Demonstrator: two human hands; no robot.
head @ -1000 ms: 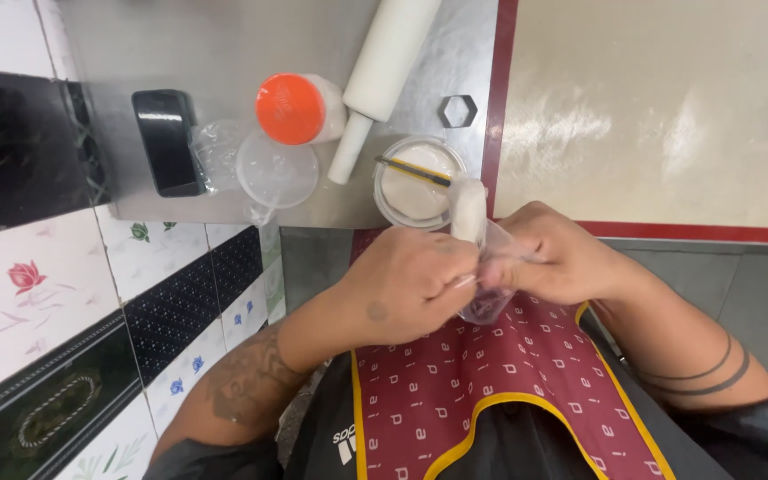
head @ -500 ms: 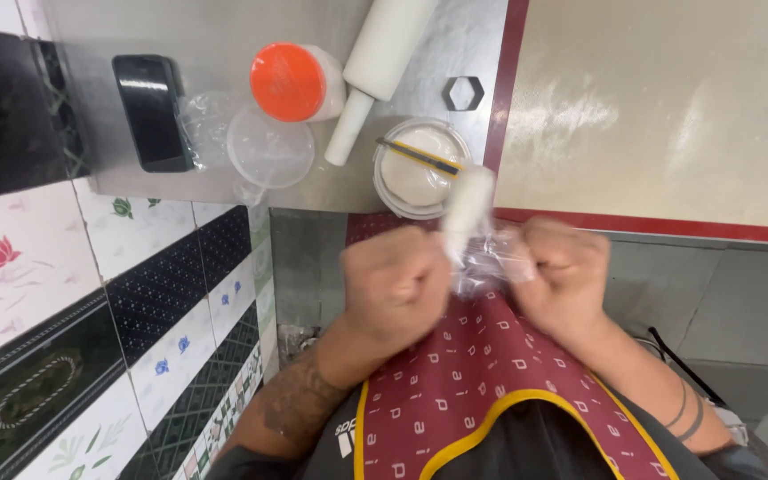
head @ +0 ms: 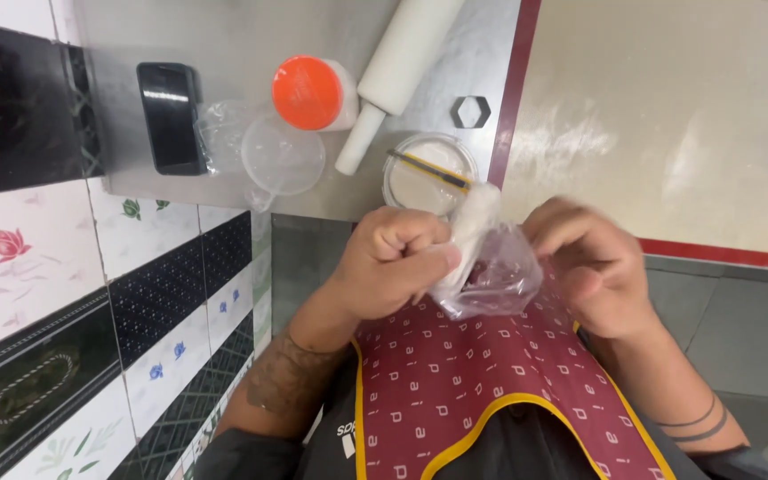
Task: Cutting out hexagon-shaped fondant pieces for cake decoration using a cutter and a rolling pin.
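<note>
Head view: left hand is closed in a fist, gripping a clear plastic bag that holds a white roll. Right hand, fingers curled, grips the opposite side of the bag. The bag hangs over a red apron with yellow trim, just off the near edge of the steel desk.

Desk count: one black phone near the left edge, one orange-capped white container, one white rolling pin, one hex nut, one round tub at the near edge, one clear lid. Open surface lies along the far edge. A cream board with red border adjoins on the right.
</note>
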